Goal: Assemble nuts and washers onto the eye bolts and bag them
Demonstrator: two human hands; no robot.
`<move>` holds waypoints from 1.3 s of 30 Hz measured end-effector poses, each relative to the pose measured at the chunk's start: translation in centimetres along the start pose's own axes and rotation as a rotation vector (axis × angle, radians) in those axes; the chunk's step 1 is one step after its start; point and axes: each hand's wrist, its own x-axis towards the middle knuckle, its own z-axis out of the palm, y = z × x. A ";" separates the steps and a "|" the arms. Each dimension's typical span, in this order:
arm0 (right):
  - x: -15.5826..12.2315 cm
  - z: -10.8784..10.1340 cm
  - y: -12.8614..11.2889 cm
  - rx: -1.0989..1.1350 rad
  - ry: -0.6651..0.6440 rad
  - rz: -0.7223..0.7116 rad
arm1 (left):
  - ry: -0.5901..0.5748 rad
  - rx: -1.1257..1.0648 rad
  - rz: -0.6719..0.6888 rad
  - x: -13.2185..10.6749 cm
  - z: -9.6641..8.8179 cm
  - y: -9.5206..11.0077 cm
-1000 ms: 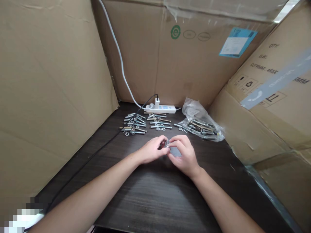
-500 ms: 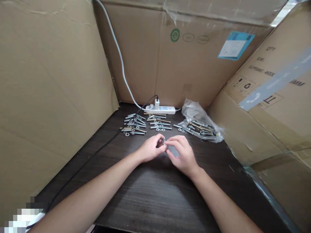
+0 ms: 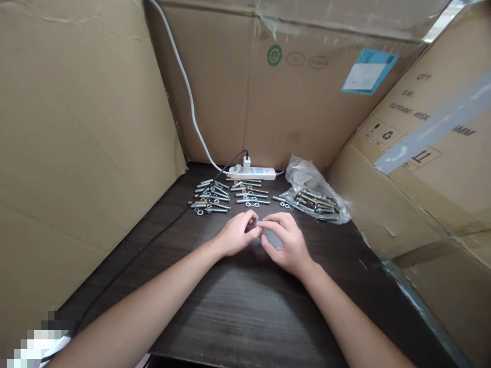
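Both my hands meet over the middle of the dark wooden table (image 3: 238, 312). My left hand (image 3: 236, 235) is closed, its fingertips pinching a small metal part that I cannot name. My right hand (image 3: 286, 243) curls round the same spot, fingers pinched on a grey metal piece, mostly hidden by the palm. Just beyond the hands lie rows of loose bolts and washers (image 3: 226, 197). A clear plastic bag of bolts (image 3: 316, 197) lies to the right of them.
A white power strip (image 3: 255, 174) with a plugged charger sits at the back, its white cable (image 3: 187, 92) climbing the cardboard. A black cable (image 3: 126, 266) runs along the table's left. Cardboard walls (image 3: 76, 143) close in the left, back and right.
Both hands have shifted slightly left and away from me, still pinched together on the small metal piece. The view has tilted a little.
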 end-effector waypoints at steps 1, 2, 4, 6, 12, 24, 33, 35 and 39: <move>0.0 0.0 0.0 0.000 0.006 0.000 | -0.003 0.008 -0.002 0.0 0.0 0.0; 0.0 0.1 0.0 -0.002 0.013 -0.002 | -0.005 0.016 0.001 0.0 0.0 0.1; 0.1 0.1 0.0 -0.010 0.028 -0.001 | -0.006 0.029 0.020 0.0 0.1 0.1; 0.1 0.1 0.0 -0.010 0.034 0.003 | -0.012 0.032 0.036 -0.1 0.1 0.2; -0.1 0.1 0.0 0.000 0.011 0.012 | -0.007 0.010 0.026 -0.1 0.1 0.2; 0.1 -0.1 -0.2 0.036 -0.021 -0.021 | -0.044 -0.004 0.024 -0.2 0.0 0.4; 0.0 0.1 0.1 0.023 0.012 0.025 | -0.037 -0.015 0.017 -0.1 0.0 0.4; 0.0 0.1 0.1 0.018 -0.003 0.009 | -0.029 -0.015 0.025 -0.1 0.0 0.3; 0.0 0.1 0.1 0.003 -0.006 -0.025 | -0.025 0.008 0.008 -0.1 0.1 0.3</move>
